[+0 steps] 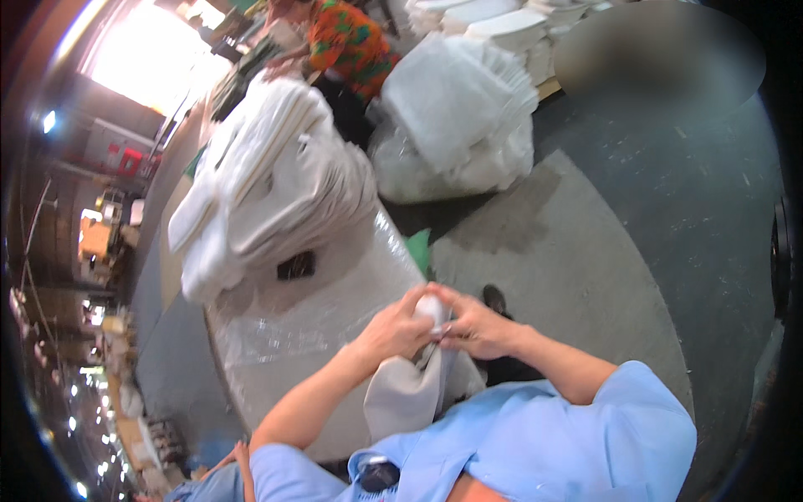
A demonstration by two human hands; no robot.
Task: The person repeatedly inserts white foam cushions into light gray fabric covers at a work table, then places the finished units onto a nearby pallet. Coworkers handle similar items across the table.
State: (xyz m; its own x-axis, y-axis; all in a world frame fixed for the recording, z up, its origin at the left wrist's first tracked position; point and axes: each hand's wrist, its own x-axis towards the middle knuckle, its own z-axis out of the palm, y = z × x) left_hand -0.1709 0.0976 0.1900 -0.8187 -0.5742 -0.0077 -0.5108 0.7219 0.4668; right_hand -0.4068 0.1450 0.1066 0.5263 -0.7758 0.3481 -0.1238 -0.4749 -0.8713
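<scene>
Both my hands are held together in front of my body, over the near right edge of the plastic-covered table (335, 314). Between them they pinch the gathered top of an off-white cloth piece (401, 393), which hangs down toward my lap. My left hand (396, 328) closes on it from the left, and my right hand (485, 326) from the right. The fingertips meet above a small white bunched part (432, 308); its details are too blurred to tell.
A tall stack of folded white and grey cloth pieces (293, 192) lies on the table's far part. Beside it is a small black object (295, 265). Behind stand a big plastic-wrapped bundle (456, 109) and a person in a patterned shirt (347, 46). Another person's arm (238, 460) shows lower left.
</scene>
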